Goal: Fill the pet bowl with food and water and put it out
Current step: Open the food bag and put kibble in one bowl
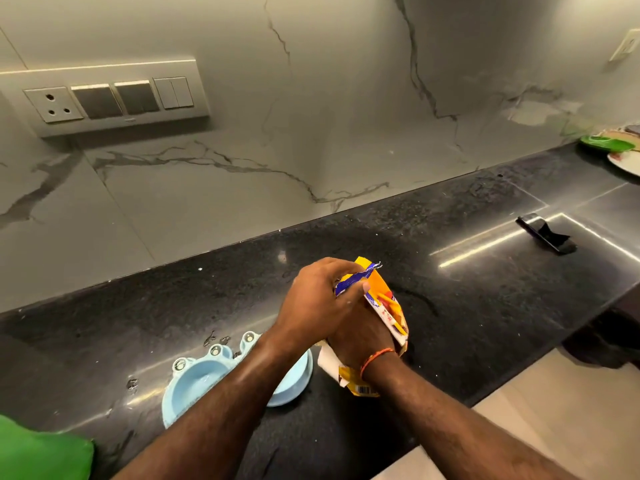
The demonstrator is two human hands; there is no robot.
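A yellow and blue pet food packet (388,306) stands over the black counter, just right of the bowl. My left hand (318,303) grips its torn top edge. My right hand (363,337) holds the packet's body from below and behind, with an orange thread on the wrist. A light blue frog-shaped double pet bowl (201,375) sits on the counter near the front edge, partly hidden under my left forearm. Its left compartment looks wet; the right compartment is mostly covered.
The black granite counter (467,323) runs along a marble-look wall with a switch panel (107,98). A dark phone (545,233) lies to the right. Plates and a green item (609,143) sit at the far right. Green fabric (41,452) fills the lower left corner.
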